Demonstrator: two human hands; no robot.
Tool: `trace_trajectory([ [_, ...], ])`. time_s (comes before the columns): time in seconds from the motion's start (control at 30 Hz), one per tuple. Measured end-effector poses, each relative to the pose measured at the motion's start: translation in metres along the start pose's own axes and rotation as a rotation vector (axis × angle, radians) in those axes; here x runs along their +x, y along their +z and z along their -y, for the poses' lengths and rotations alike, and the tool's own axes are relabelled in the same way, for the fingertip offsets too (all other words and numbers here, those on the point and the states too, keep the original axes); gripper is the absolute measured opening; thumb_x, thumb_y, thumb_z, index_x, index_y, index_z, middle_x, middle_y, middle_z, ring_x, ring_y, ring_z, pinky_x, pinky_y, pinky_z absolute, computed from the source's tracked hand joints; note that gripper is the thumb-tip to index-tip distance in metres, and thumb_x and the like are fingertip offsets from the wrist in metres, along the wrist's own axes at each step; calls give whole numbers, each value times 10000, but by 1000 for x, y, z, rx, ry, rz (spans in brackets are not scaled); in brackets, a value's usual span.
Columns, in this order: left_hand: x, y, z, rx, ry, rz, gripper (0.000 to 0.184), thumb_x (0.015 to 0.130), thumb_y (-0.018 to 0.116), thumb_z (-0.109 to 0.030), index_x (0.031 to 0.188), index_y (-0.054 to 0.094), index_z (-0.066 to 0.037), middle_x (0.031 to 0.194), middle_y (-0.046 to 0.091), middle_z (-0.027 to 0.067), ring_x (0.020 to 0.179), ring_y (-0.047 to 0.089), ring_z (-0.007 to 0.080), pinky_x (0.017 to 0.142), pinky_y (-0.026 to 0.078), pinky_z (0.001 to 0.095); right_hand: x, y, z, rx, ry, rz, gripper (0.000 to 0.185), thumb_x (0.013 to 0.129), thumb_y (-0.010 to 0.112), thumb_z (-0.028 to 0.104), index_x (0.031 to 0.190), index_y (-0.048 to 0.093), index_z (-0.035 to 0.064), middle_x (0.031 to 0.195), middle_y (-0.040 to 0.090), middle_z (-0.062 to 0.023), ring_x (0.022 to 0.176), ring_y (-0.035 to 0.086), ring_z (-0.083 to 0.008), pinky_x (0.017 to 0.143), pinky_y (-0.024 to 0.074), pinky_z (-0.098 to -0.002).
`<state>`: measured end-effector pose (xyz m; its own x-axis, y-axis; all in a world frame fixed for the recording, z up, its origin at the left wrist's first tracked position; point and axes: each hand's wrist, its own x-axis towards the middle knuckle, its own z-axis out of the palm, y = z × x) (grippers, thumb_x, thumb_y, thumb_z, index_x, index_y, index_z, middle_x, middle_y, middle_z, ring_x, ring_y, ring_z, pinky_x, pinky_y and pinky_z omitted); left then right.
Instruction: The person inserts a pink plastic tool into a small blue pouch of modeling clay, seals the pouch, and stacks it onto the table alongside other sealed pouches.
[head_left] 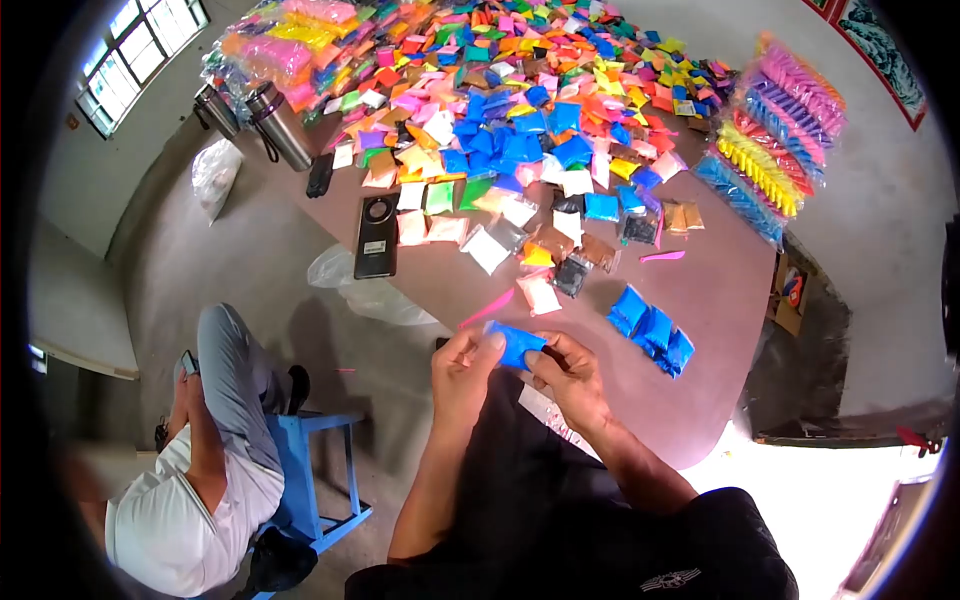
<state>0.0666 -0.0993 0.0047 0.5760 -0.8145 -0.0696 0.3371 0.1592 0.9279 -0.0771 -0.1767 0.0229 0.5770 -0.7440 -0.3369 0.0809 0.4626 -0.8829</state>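
Holding, head view: 1 blue packet (519, 347) is pinched at its ends by the left hand (465, 365) and right hand (573, 380), at the near edge of the surface (720, 320).
Blue row: more blue packets (652, 332) are laid overlapping, near the right hand.
Pink strip: 1 pink strip (488, 308) is seen just beyond the held packet.
Pile: multicoloured packets (540, 90) are heaped farther back.

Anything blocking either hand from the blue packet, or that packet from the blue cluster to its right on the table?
Nothing visible for the first: left hand and right hand both hold the blue packet. Toward the blue cluster on the table, only the right hand's fingers show in between.
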Motion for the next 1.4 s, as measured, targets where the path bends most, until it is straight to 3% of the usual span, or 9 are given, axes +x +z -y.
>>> trace_trajectory([
  [0.13, -16, 0, 0, 54, 26, 18, 139, 970, 671, -75, 1047, 680, 40, 928, 684, 12, 833, 602, 59, 770, 486, 226, -11, -3, 9, -128, -93, 68, 266, 967, 659, 77, 1218, 635, -9, 1017, 652, -27, 864, 593, -87, 836, 510, -252],
  [0.27, -30, 5, 1, 136, -4, 61, 130, 970, 680, -86, 1029, 683, 30, 875, 662, -11, 785, 574, 46, 730, 462, 205, 1, -19, -18, -225, -273, 167, 212, 943, 727, 97, 1123, 694, -11, 1106, 688, -64, 970, 635, -116, 873, 528, -278],
  [0.6, -44, 19, 10, 284, 11, -43, 108, 962, 690, -92, 918, 678, 6, 831, 654, -23, 751, 555, 35, 683, 457, 197, -4, -38, -8, -547, -320, 230, 181, 882, 773, 171, 1002, 752, 38, 902, 734, -82, 816, 679, -145, 736, 545, -307],
  [0.7, -48, 17, 9, 382, 16, -12, 108, 956, 691, -96, 912, 690, 2, 816, 657, -21, 743, 562, 36, 667, 451, 192, -6, -39, 21, -923, -360, 382, 151, 881, 747, 182, 938, 740, 42, 801, 709, -112, 713, 673, -219, 661, 531, -349],
  [0.8, -52, 20, 4, 320, -47, -74, 105, 957, 690, -107, 953, 696, -2, 823, 664, -9, 742, 579, 52, 686, 468, 206, 8, -45, 3, -776, -499, 509, 157, 885, 739, 183, 914, 726, 29, 778, 692, -123, 705, 665, -234, 654, 522, -358],
  [0.87, -55, 24, 4, 226, -34, -135, 115, 958, 691, -118, 974, 695, -5, 827, 667, -3, 739, 582, 59, 695, 474, 212, 10, -45, -11, -654, -556, 501, 119, 922, 717, 125, 898, 691, 12, 788, 637, -72, 723, 587, -131, 626, 468, -310],
  [0.97, -63, 19, 14, 172, -50, -182, 140, 960, 694, -142, 1007, 690, -10, 829, 667, 6, 732, 589, 72, 709, 483, 224, 14, -43, -19, -449, -395, 414, 97, 962, 676, 92, 970, 692, -4, 852, 627, -31, 766, 558, -85, 672, 467, -271],
  [1.27, -71, 18, 25, 428, -25, 28, 141, 975, 702, -163, 963, 682, -23, 827, 644, -39, 735, 534, 17, 650, 411, 178, 23, -56, -35, -373, -475, 479, 82, 967, 638, 50, 933, 684, -9, 826, 617, -37, 745, 546, -84, 648, 445, -257],
  [1.4, -70, 35, 32, 212, -127, -7, 155, 995, 670, -144, 1055, 659, -1, 916, 642, -29, 812, 550, 36, 728, 450, 207, 20, -58, -27, -324, -509, 443, 92, 969, 635, 49, 916, 677, -13, 823, 616, -40, 741, 546, -87, 652, 447, -258],
])
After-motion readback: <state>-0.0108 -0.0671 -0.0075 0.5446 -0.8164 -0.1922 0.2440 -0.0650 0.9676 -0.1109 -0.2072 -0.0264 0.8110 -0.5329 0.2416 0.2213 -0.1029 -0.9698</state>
